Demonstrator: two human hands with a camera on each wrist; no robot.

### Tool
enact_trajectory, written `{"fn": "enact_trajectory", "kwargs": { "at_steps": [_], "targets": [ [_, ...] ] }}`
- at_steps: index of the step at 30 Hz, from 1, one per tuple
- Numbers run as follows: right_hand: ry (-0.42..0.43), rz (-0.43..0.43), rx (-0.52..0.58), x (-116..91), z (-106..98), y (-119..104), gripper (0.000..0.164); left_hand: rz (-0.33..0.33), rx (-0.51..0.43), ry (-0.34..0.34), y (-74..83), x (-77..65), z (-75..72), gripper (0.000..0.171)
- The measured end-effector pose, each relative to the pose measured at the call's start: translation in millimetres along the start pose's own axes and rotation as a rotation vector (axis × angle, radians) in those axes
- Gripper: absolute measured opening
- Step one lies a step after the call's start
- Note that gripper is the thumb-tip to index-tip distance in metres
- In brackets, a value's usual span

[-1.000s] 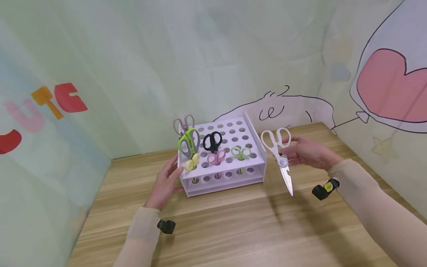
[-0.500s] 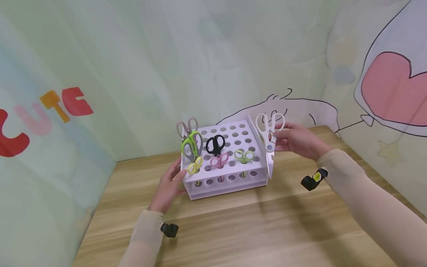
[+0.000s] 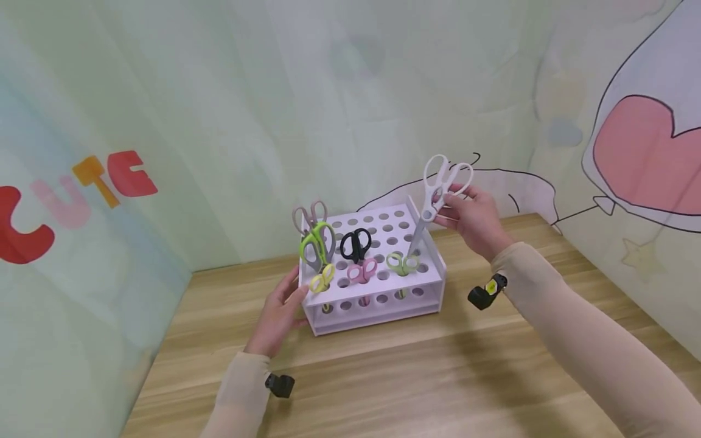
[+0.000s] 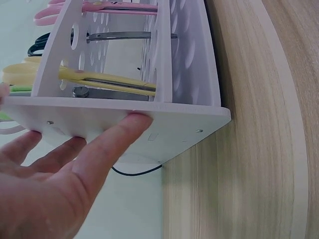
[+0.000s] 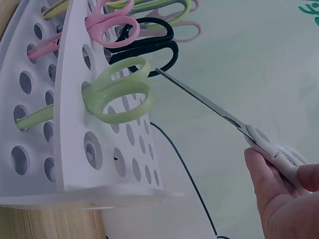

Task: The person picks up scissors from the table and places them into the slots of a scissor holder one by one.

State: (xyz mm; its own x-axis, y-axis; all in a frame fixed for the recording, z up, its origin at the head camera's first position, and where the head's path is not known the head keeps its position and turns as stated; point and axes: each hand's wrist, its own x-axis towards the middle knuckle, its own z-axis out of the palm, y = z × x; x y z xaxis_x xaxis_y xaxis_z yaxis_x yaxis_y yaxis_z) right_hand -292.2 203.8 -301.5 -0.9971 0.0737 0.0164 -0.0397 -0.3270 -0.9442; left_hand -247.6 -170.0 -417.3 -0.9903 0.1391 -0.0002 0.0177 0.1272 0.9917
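Note:
In the head view my right hand [image 3: 475, 220] pinches white-handled scissors [image 3: 427, 214] near the pivot and handles. Their blade points down and left, overlapping the right part of the white holed rack [image 3: 391, 284]. In the right wrist view the blade [image 5: 199, 97] stands off the perforated plate, its tip pointing toward the black scissors' handles. My left hand [image 3: 278, 316] is at the rack's left side; in the left wrist view straight fingers [image 4: 112, 142] press on the side panel. Light green scissors [image 3: 403, 267], pink scissors [image 3: 362, 272] and yellow scissors [image 3: 322, 280] stand in the front row.
Black scissors [image 3: 356, 247], green-and-grey scissors [image 3: 316, 237] and mauve-handled scissors [image 3: 310, 222] stand farther back in the rack. Raised side panels bound it left and right. The wooden table [image 3: 361, 377] extends toward me; a printed cloth backdrop [image 3: 246, 121] rises behind.
My right hand has carried the white scissors left and up, from beside the rack to over its right part, the blade swinging from down-right to down-left. My left hand stays at the rack.

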Motion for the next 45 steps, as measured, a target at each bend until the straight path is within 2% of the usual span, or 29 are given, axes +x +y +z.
{"fn": "enact_trajectory", "kwargs": {
  "at_steps": [5, 12, 20, 28, 37, 45],
  "targets": [
    [0.043, -0.005, -0.01, 2.4, 4.0, 6.2, 0.023, 0.005, -0.003, 0.002, -1.5, -2.2, 1.6, 0.057],
    [0.089, -0.05, 0.068, 12.1, 11.4, 15.5, 0.017, 0.001, -0.007, 0.011, -1.4, -3.6, 1.8, 0.058],
    [0.142, -0.088, -0.05, 16.8, 19.8, 26.0, 0.011, 0.02, -0.025, 0.013, -1.0, -2.8, 2.1, 0.057],
    [0.119, -0.127, -0.145, 15.8, 23.9, 37.4, 0.011, 0.011, -0.024, 0.015, -1.6, -2.5, 2.6, 0.058],
    [0.078, -0.104, -0.267, 14.3, 28.8, 49.9, 0.015, 0.004, -0.02, 0.018, -0.7, -1.3, 1.4, 0.058],
    [-0.039, -0.123, -0.413, 9.2, 29.8, 64.7, 0.019, 0.017, -0.017, 0.015, -1.2, -2.6, 2.4, 0.057]
  ]
}}
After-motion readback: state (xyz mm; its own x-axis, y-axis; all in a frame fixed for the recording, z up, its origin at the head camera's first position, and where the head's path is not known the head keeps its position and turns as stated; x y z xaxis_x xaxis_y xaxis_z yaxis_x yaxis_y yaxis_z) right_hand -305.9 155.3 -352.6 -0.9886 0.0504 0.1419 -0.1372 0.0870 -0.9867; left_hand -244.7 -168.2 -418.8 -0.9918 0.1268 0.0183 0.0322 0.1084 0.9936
